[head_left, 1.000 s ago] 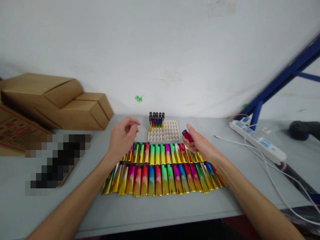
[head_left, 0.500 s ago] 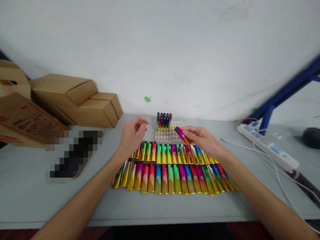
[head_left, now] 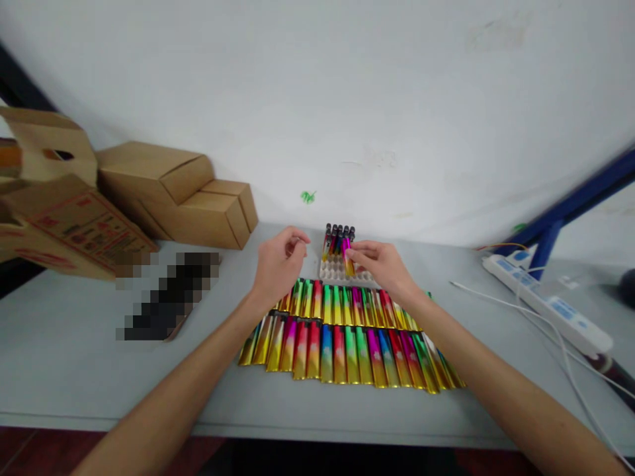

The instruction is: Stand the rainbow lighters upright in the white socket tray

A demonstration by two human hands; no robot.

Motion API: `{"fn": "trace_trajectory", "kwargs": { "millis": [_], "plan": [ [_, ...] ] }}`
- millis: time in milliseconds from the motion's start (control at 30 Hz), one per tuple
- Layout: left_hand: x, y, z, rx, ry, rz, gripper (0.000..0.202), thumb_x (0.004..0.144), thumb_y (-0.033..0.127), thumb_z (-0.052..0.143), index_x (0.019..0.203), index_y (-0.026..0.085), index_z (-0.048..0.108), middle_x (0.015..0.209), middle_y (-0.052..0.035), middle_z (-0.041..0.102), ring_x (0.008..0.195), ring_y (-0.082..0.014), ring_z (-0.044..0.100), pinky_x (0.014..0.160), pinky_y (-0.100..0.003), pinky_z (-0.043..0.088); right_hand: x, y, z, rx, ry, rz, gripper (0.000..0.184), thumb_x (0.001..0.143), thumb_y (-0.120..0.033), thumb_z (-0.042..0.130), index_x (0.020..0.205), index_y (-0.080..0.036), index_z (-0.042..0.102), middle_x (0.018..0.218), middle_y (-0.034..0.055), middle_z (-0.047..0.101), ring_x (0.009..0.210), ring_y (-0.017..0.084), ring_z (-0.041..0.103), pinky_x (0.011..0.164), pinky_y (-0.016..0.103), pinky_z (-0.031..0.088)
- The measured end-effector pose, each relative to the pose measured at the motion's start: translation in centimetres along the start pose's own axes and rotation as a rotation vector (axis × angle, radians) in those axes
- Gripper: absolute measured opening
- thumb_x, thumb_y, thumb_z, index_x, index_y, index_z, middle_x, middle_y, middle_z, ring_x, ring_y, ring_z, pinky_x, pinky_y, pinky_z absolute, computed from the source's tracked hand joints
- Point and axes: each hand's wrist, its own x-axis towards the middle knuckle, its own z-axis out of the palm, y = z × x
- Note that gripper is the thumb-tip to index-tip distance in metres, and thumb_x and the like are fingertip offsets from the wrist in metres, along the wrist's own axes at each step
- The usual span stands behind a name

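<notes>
Two rows of shiny multicoloured lighters (head_left: 347,337) lie side by side on the grey table (head_left: 74,370). Behind them stands a white slotted tray (head_left: 330,270) with several lighters (head_left: 337,239) upright in its back row. My right hand (head_left: 384,264) pinches a pink-and-gold lighter (head_left: 346,258), held nearly upright over the tray just in front of that row. My left hand (head_left: 278,264) hovers left of the tray with its fingers curled and thumb touching fingertips; I see nothing in it.
Brown cardboard boxes (head_left: 173,192) are stacked at the back left against the white wall. A pixelated dark object (head_left: 166,297) lies left of the lighters. A white power strip (head_left: 550,304) with cables lies at the right, near a blue frame (head_left: 570,205).
My right hand has carried the pink lighter leftward from beside the tray to over it, tipping it upright. My left hand stays by the tray. The view has shifted left.
</notes>
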Motion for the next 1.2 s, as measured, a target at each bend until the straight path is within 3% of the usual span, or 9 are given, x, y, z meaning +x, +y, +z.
{"fn": "trace_trajectory", "kwargs": {
  "millis": [167,400,933,1200],
  "plan": [
    [-0.1,0.2,0.0,0.001,0.003,0.012,0.016,0.084,0.019,0.051,0.085,0.02,0.067,0.063,0.0023,0.063,0.057,-0.0131,0.058,0.056,-0.026,0.044,0.8,0.4,1.0,-0.187,0.144,-0.072,0.023,0.083,-0.038,0.075,0.09,-0.016,0.076,0.082,0.0102,0.081,0.077,0.025,0.078,0.07,0.037,0.063],
    [-0.4,0.5,0.2,-0.017,-0.017,0.017,0.016,0.084,0.019,0.05,0.085,0.02,0.065,0.061,0.0033,0.06,0.054,-0.0126,0.055,0.055,-0.026,0.042,1.1,-0.8,2.7,-0.382,0.238,-0.126,0.014,0.084,-0.03,0.074,0.084,-0.016,0.076,0.082,0.0084,0.081,0.074,0.022,0.078,0.072,0.033,0.061],
    [-0.5,0.9,-0.1,0.018,-0.02,0.02,0.016,0.086,0.021,0.049,0.086,0.021,0.065,0.06,0.0047,0.059,0.052,-0.0133,0.054,0.055,-0.026,0.04,1.6,-1.0,4.1,-0.53,0.235,-0.158,0.012,0.089,-0.03,0.074,0.084,-0.019,0.072,0.082,0.0071,0.08,0.076,0.022,0.076,0.073,0.033,0.056],
    [-0.6,1.1,-0.1,0.011,-0.021,0.021,0.016,0.087,0.02,0.049,0.085,0.021,0.065,0.059,0.0048,0.059,0.051,-0.0133,0.053,0.056,-0.027,0.04,1.3,-1.0,4.0,-0.565,0.166,-0.149,0.011,0.088,-0.026,0.076,0.096,-0.019,0.074,0.086,0.0054,0.081,0.079,0.021,0.077,0.077,0.033,0.057]
  ]
}}
